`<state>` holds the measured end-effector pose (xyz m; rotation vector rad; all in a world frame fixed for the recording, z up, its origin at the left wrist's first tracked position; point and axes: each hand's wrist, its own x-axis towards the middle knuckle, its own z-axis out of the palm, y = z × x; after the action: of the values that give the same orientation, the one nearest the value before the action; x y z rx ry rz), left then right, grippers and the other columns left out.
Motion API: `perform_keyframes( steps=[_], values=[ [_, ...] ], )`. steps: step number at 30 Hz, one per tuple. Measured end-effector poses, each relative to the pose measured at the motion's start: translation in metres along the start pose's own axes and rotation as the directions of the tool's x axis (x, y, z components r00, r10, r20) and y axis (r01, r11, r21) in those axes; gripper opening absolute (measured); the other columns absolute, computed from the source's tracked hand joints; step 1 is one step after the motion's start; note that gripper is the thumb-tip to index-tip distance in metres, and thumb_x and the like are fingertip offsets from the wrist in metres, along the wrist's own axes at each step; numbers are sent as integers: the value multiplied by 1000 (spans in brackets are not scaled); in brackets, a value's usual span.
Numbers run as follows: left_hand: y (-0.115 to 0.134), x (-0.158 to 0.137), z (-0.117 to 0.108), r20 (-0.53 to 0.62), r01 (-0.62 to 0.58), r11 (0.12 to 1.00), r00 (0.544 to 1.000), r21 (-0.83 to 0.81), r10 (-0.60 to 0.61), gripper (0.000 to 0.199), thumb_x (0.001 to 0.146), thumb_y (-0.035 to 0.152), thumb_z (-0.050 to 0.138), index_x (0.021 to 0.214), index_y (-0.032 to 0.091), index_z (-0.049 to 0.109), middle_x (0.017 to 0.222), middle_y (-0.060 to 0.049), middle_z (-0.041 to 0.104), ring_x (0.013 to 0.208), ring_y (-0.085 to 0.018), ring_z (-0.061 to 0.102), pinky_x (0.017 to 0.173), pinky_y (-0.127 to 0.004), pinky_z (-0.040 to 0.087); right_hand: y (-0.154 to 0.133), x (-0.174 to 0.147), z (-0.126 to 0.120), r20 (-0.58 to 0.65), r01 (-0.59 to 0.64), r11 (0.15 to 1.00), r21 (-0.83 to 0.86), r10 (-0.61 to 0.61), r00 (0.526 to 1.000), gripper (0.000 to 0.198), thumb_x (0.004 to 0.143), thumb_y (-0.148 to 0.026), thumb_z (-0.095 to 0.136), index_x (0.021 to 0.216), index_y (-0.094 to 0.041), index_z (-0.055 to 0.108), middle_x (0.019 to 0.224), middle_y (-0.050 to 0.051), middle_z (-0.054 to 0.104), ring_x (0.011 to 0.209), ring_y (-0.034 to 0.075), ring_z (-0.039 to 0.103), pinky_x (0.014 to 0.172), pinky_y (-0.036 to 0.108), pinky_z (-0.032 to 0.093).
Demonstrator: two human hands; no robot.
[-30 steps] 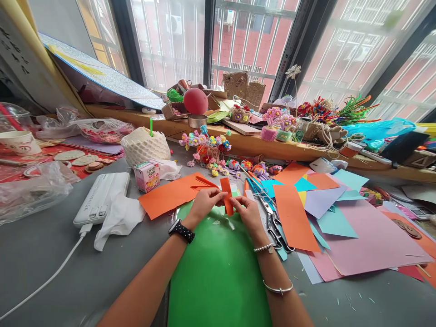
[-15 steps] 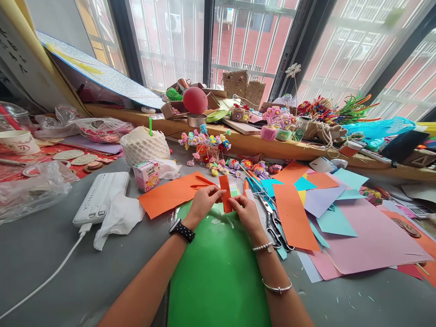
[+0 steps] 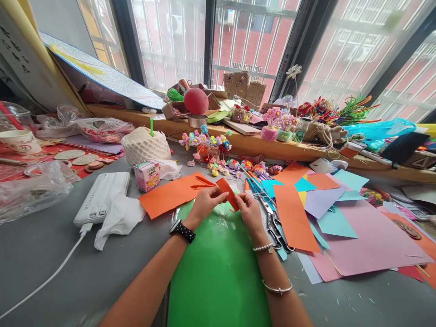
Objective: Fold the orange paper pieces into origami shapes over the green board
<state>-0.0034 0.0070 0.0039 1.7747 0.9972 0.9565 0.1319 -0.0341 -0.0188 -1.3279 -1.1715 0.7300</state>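
Between my two hands is a small orange paper strip, tilted, its upper end leaning left. My left hand pinches its left side between thumb and fingers. On the other side, my right hand grips the lower right edge. Both hands are raised over the far end of a green mat. Just left of them lies a large orange paper sheet, with thin folded orange pieces on its right end. Scissors rest to the right of my right hand.
Coloured paper sheets overlap on the right. At left are a white power bank with a cable, a crumpled tissue, a small pink carton and a coconut in foam netting. Crocheted flowers stand behind the mat.
The orange strip has turned from nearly upright to a slant, its top leaning left. My right hand has shifted slightly right; my left hand stays almost in place.
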Motion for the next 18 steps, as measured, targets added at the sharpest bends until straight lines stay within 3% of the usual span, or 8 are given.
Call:
perform_keyframes(
  steps=[2,5,9,14,18],
  values=[
    [-2,1,-1,16,-11,999,1000,-30,12,30,69,41,55,74,12,59,72,-5,63,70,-18,58,63,-25,44,2,1,-3,15,14,1000,-13,-14,1000,22,71,-38,48,69,-16,55,64,1,55,56,13,49,52,24,38],
    [-1,2,-4,-48,-40,998,998,-56,37,30,69,39,56,84,13,58,81,-5,63,77,-18,58,68,-26,44,4,3,-8,56,112,985,-128,-106,993,18,73,-34,49,70,-17,55,68,2,57,61,14,51,57,25,39],
    [1,2,-10,-73,-168,978,981,127,178,23,71,33,56,86,16,60,83,-4,64,77,-17,58,71,-25,43,2,4,-13,138,324,875,-361,-293,946,13,76,-27,48,70,-18,57,70,3,57,67,16,49,63,27,37],
    [-2,1,-7,148,-378,766,923,520,355,15,76,25,52,80,19,65,76,-4,65,74,-18,56,69,-28,38,-3,-1,-10,244,474,737,-482,-406,880,14,80,-24,45,74,-18,56,73,4,57,74,18,47,67,28,37],
    [-3,0,-4,130,-381,687,912,618,389,13,76,24,53,75,19,65,70,-2,65,68,-17,56,65,-27,37,-3,-1,-8,228,489,689,-535,-439,869,12,80,-21,46,75,-17,56,73,4,58,73,17,48,69,28,38]
  ],
)
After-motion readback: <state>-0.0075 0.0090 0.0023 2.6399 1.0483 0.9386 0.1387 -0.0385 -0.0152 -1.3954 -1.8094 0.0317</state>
